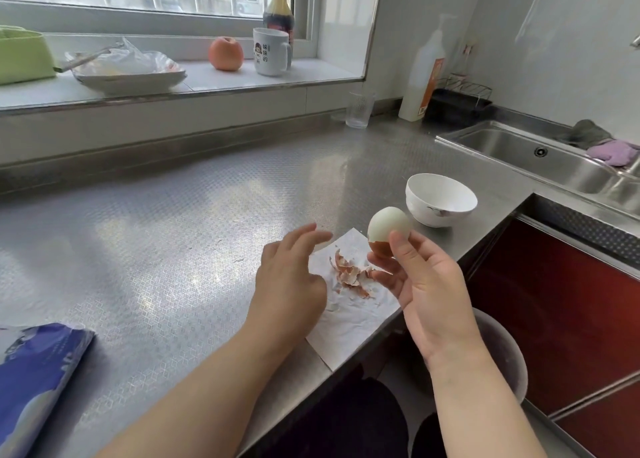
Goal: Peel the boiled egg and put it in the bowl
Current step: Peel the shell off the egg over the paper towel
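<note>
My right hand holds a boiled egg upright by its lower end. The egg's top is bare white and a brown cap of shell still covers its bottom. Brown shell pieces lie on a white paper towel at the counter's front edge, below the egg. My left hand hovers over the towel's left side, fingers apart, holding nothing. An empty white bowl stands on the counter just behind and to the right of the egg.
The steel counter runs left, with a blue packet at its near left corner. A sink lies at the right with cloths beside it. A glass, a soap bottle, an apple, a mug and a plate stand at the back.
</note>
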Demonstrator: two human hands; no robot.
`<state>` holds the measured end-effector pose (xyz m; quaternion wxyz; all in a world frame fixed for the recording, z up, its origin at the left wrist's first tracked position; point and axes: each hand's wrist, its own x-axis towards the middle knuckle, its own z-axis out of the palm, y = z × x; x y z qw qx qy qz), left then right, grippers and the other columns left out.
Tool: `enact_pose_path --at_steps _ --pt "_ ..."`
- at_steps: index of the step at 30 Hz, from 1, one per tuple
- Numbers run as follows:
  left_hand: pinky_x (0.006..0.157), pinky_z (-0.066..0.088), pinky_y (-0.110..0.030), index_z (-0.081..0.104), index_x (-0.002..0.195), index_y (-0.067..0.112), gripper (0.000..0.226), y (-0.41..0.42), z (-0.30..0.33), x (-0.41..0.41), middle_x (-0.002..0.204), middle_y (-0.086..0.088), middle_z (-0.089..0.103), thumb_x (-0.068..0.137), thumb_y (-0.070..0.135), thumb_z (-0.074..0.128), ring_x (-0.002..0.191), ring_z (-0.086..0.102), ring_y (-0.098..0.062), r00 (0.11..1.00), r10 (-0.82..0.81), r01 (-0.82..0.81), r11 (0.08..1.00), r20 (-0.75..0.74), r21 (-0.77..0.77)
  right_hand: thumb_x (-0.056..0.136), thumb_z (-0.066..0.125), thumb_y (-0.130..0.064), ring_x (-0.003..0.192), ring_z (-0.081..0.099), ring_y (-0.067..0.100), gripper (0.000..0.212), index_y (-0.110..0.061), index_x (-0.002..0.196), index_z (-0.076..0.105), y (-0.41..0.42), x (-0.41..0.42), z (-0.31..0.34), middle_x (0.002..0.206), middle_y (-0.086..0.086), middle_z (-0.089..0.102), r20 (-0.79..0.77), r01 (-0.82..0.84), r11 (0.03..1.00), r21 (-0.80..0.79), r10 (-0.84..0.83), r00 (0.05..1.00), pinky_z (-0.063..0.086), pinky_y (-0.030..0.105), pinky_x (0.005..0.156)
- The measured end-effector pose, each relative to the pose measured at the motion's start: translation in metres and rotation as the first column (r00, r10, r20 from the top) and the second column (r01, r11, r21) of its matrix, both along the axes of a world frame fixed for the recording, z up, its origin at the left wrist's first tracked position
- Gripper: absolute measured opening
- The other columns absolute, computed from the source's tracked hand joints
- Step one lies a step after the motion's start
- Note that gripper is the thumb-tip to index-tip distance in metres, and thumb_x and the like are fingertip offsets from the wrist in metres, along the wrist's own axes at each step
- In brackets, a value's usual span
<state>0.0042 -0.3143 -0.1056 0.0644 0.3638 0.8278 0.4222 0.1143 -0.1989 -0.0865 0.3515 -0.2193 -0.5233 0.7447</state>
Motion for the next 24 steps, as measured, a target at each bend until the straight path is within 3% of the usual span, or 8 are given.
enact_pose_path --at_steps 3,6,8,10,13,15,19,24 --pt "0.089 0.041 -0.011 0.054 0.129 0.04 0.034 0.0 0.006 0.002 0.129 0.021 0.055 0.095 0.035 0.055 0.107 0.054 0.005 0.989 -0.043 0.005 0.967 0.145 0.254 0.075 0.072 -0.036 0.087 0.07 0.021 0.039 -0.021 0.11 0.066 0.0 -0.001 0.0 0.097 0.004 0.075 0.134 0.008 0.977 0.215 -0.038 0.99 0.056 0.037 0.078" --pt "0.074 0.053 -0.019 0.057 0.126 0.037 0.05 0.001 0.008 0.003 0.116 0.011 0.068 0.084 0.062 0.051 0.093 0.069 -0.003 0.882 -0.234 0.053 0.911 0.409 0.409 0.076 0.076 -0.03 0.087 0.067 0.01 0.031 -0.034 0.105 0.064 0.0 -0.002 -0.001 0.102 -0.004 0.069 0.266 -0.049 0.869 0.492 -0.096 0.959 0.054 0.02 0.074" --pt "0.072 0.055 -0.023 0.065 0.119 0.029 0.046 0.001 0.008 0.002 0.107 0.001 0.074 0.083 0.056 0.058 0.089 0.072 -0.01 0.783 -0.327 0.047 0.88 0.529 0.473 0.077 0.076 -0.024 0.088 0.062 0.003 0.036 -0.035 0.108 0.062 0.0 -0.005 -0.001 0.108 -0.012 0.06 0.302 -0.081 0.757 0.648 -0.159 0.94 0.05 0.013 0.073" --pt "0.074 0.055 -0.025 0.068 0.117 0.026 0.039 0.0 0.006 -0.001 0.109 -0.003 0.075 0.083 0.045 0.066 0.095 0.072 -0.016 0.71 -0.374 0.026 0.861 0.597 0.508 0.078 0.076 -0.022 0.092 0.06 0.002 0.043 -0.035 0.115 0.059 0.002 -0.007 -0.002 0.111 -0.017 0.056 0.306 -0.108 0.681 0.724 -0.177 0.936 0.049 0.015 0.076" --pt "0.078 0.053 -0.026 0.066 0.123 0.019 0.041 0.001 0.003 -0.005 0.118 -0.009 0.072 0.084 0.03 0.072 0.105 0.071 -0.023 0.644 -0.411 -0.001 0.843 0.645 0.539 0.079 0.074 -0.025 0.101 0.06 0.004 0.051 -0.035 0.125 0.054 0.004 -0.008 -0.003 0.115 -0.019 0.058 0.304 -0.144 0.657 0.74 -0.134 0.943 0.05 0.019 0.082" --pt "0.078 0.054 -0.025 0.065 0.125 0.015 0.044 0.002 0.004 -0.006 0.12 -0.013 0.071 0.083 0.024 0.071 0.104 0.071 -0.023 0.608 -0.43 -0.033 0.826 0.668 0.562 0.082 0.07 -0.033 0.104 0.061 0.004 0.042 -0.033 0.121 0.058 0.005 -0.008 -0.002 0.117 -0.016 0.061 0.274 -0.134 0.685 0.716 -0.099 0.957 0.052 0.023 0.085" --pt "0.087 0.054 -0.03 0.067 0.122 0.015 0.043 0.003 0.003 -0.007 0.123 -0.017 0.068 0.08 0.018 0.075 0.108 0.069 -0.029 0.59 -0.459 -0.037 0.806 0.664 0.59 0.085 0.067 -0.03 0.097 0.06 0.008 0.019 -0.035 0.104 0.068 0.006 -0.009 0.001 0.106 -0.013 0.058 0.202 -0.035 0.625 0.779 -0.198 0.959 0.049 0.018 0.079" --pt "0.098 0.052 -0.039 0.067 0.117 0.02 0.043 0.004 0.0 -0.005 0.115 -0.01 0.073 0.075 0.019 0.075 0.111 0.067 -0.031 0.638 -0.432 -0.008 0.824 0.638 0.567 0.083 0.071 -0.024 0.09 0.061 0.006 0.019 -0.035 0.097 0.069 0.008 -0.007 0.008 0.096 -0.012 0.065 0.21 -0.046 0.58 0.813 -0.22 0.953 0.047 0.015 0.074"
